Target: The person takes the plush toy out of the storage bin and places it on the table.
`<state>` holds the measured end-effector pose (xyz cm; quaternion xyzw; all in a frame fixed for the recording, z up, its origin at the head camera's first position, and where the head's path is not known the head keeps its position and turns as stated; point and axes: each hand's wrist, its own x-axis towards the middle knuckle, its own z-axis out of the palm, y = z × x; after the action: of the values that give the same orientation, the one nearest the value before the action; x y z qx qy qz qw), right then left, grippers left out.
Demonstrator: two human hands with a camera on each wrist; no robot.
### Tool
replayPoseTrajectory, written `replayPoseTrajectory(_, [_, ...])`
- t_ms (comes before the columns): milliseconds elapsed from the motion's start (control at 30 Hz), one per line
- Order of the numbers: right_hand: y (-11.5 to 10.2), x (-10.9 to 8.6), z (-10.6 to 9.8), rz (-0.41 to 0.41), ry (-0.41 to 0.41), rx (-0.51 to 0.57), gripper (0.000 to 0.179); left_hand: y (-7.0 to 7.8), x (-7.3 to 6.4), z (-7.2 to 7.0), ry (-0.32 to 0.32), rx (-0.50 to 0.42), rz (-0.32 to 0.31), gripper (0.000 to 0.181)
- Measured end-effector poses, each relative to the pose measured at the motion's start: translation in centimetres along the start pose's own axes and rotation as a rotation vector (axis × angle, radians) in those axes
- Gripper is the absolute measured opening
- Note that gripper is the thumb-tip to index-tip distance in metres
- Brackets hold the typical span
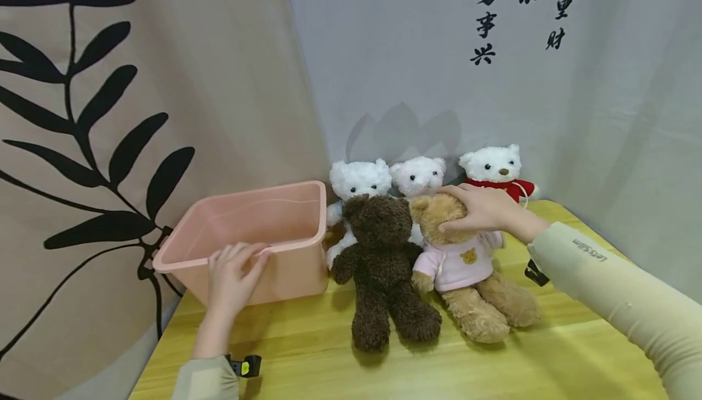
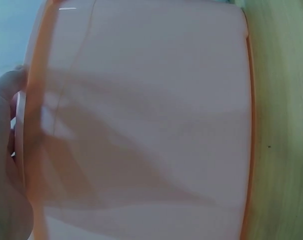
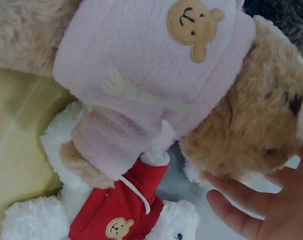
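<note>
At the front rim of a pink plastic bin [image 1: 293, 272], my left hand [image 1: 233, 275] grips the edge, fingers over the rim. The left wrist view shows that hand [image 2: 9, 150] along the rim, beside the bin's smooth outer wall [image 2: 156, 125]. My right hand [image 1: 485, 208] holds a tan teddy bear [image 1: 463, 266] by its head, the thumb across its face. This bear wears a pale pink top with a small bear patch. In the right wrist view, the fingers spread around its furry head [image 3: 246, 120]. A dark brown teddy bear [image 1: 384, 260] leans right beside it.
Two white teddy bears [image 1: 359, 177] [image 1: 419, 174] sit behind the brown and tan ones, partly hidden. Another white bear in red clothing [image 1: 490, 165] sits at the back right. All rest on a yellow wooden table [image 1: 307, 351] against hanging cloth [image 1: 395, 64].
</note>
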<state>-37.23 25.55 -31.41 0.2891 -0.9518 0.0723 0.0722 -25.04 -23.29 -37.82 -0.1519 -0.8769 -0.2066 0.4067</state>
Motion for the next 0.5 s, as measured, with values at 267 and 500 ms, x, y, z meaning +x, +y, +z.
replayPoseTrajectory(267, [0.5, -1.0, -1.3, 0.017, 0.009, 0.018, 0.095, 0.5, 1.3, -1.3, -0.133, 0.017, -0.053, 0.021])
replayPoseTrajectory(500, [0.7, -3.2, -2.0, 0.037, 0.039, 0.061, 0.091, 0.9, 1.8, -2.2, -0.274, 0.034, -0.056, 0.034])
